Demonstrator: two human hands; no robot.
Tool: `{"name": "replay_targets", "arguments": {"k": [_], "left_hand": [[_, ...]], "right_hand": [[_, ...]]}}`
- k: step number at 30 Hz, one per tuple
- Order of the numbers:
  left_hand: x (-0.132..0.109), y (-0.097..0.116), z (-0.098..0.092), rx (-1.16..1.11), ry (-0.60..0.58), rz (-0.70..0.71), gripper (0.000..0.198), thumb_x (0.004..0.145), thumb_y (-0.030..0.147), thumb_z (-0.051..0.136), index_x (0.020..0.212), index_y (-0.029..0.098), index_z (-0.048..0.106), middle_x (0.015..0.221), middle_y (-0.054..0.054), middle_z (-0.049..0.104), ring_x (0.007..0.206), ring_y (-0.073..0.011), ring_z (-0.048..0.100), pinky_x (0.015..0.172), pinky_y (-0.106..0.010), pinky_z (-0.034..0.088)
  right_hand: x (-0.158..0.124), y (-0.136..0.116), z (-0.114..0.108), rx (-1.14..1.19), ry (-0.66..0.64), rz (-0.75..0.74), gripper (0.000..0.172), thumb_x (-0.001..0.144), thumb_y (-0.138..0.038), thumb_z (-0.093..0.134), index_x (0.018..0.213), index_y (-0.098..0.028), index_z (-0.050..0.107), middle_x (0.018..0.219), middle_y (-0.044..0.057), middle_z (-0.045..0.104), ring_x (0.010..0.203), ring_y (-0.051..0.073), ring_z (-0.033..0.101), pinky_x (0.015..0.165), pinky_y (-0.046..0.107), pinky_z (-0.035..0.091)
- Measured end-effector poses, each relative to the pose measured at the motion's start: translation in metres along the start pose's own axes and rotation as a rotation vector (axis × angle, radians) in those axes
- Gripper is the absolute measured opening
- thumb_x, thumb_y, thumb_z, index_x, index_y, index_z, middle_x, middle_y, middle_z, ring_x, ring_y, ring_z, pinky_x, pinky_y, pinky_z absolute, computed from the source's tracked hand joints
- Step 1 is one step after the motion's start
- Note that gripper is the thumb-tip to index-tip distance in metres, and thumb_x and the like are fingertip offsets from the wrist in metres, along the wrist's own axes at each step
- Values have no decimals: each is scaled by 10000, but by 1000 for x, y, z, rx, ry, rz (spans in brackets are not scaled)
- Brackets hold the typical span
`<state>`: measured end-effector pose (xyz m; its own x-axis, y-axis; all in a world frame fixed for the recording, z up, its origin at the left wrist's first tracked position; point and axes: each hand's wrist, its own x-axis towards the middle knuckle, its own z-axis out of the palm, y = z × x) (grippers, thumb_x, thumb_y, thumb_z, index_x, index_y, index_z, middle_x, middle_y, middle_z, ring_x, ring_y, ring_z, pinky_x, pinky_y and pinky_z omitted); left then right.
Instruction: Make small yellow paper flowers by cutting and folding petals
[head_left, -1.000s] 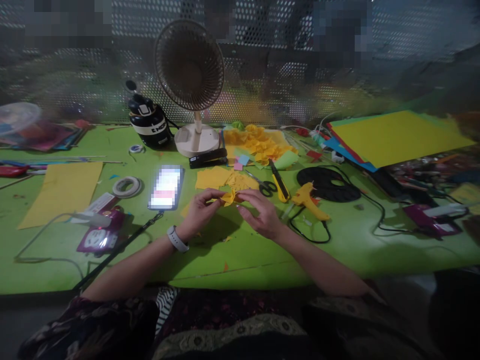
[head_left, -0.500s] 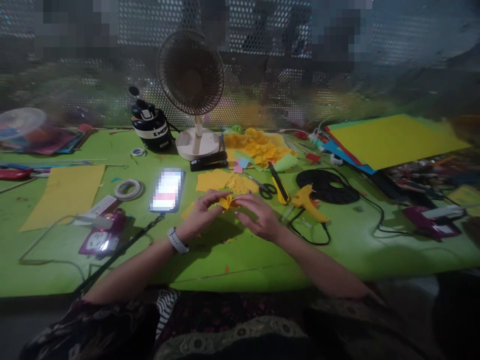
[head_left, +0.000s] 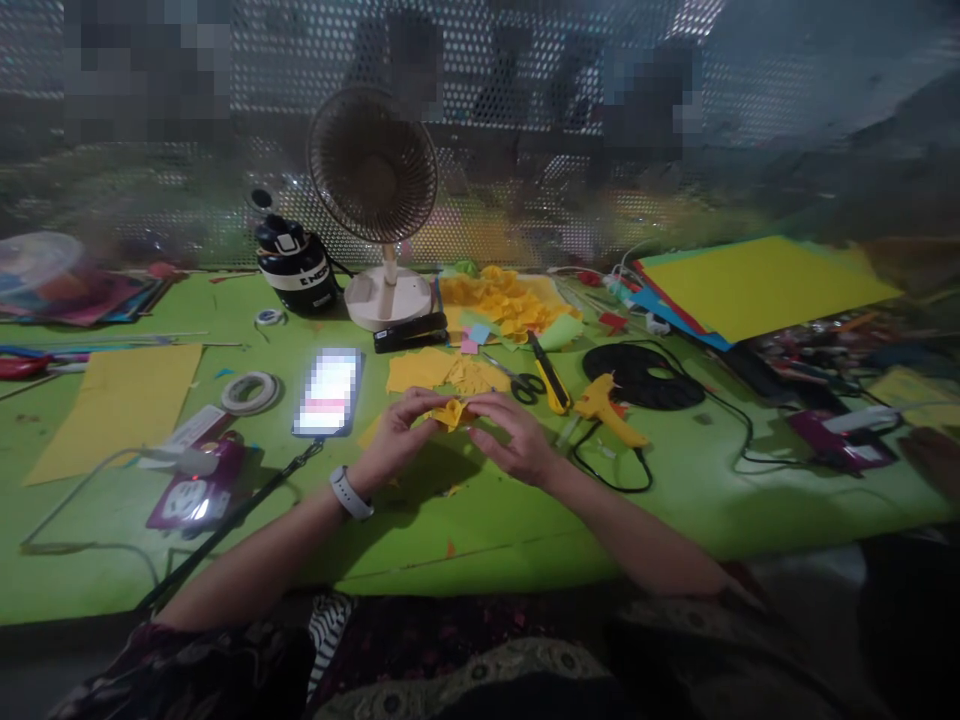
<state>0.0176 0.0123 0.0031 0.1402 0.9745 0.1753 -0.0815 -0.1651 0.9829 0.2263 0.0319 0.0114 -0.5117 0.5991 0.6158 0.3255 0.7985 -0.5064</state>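
Observation:
A small yellow-orange paper flower (head_left: 451,414) is held between both hands, just above the green table. My left hand (head_left: 399,436) pinches its left side with thumb and fingers. On the opposite side, my right hand (head_left: 514,438) has its fingertips closed on the flower's edge, the thumb lower down. Behind them lie yellow paper pieces (head_left: 417,371) and a fringed bundle of cut paper (head_left: 474,374). Scissors (head_left: 528,387), a yellow box cutter (head_left: 551,378) and a yellow hot glue gun (head_left: 609,408) lie right of these.
A phone (head_left: 328,393), a tape roll (head_left: 250,393) and a purple power socket (head_left: 196,492) are at left. Farther back stand a fan (head_left: 373,175), a black bottle (head_left: 297,275) and a stapler (head_left: 410,333). Ruffled yellow paper (head_left: 514,306) lies behind; coloured sheets (head_left: 765,285) are at right.
The flower has turned slightly between my fingers, and its petals look more spread. Both hands keep their hold. The whole view has shifted a little as my head moved.

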Motion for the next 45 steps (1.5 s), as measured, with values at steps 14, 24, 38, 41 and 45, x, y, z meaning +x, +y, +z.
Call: {"name": "replay_targets", "arguments": {"k": [14, 24, 38, 41, 45], "left_hand": [[-1, 2, 2, -26, 94, -83, 451, 845, 261, 658, 1285, 236, 561, 1179, -83, 626, 1107, -197, 603, 1005, -407, 490], [0, -2, 3, 9, 108, -36, 307, 845, 302, 655, 1137, 209, 630, 1137, -87, 676, 1097, -213, 628, 967, -400, 513], [-1, -4, 3, 70, 78, -21, 247, 872, 271, 613, 1106, 193, 637, 1181, -93, 674, 1099, -205, 637, 954, -377, 520], [-1, -2, 3, 93, 105, 12, 243, 877, 259, 609, 1107, 186, 635, 1172, -98, 676, 1093, -204, 639, 940, -375, 529], [-4, 2, 7, 169, 20, 81, 213, 899, 223, 569, 1089, 191, 660, 1086, -85, 705, 1003, -188, 671, 907, -371, 545]], "right_hand": [[20, 9, -28, -90, 149, 286, 478, 970, -483, 480, 1353, -206, 552, 1418, 140, 533, 1337, 257, 488, 1122, 480, 415], [79, 21, -41, -368, 134, 5, 563, 971, -458, 463, 1478, -225, 390, 1502, 116, 444, 1404, 278, 401, 1156, 518, 361], [80, 102, -33, -652, -422, 365, 373, 919, -340, 557, 1219, -159, 687, 1399, 165, 546, 1293, 329, 490, 1066, 478, 374], [72, 94, -36, -632, -473, 336, 307, 906, -321, 578, 1116, -160, 734, 1267, 147, 644, 1189, 315, 567, 1020, 460, 405], [75, 84, -21, -598, -494, 294, 318, 922, -278, 546, 1149, -125, 708, 1239, 151, 665, 1158, 293, 584, 1001, 418, 415]]}}
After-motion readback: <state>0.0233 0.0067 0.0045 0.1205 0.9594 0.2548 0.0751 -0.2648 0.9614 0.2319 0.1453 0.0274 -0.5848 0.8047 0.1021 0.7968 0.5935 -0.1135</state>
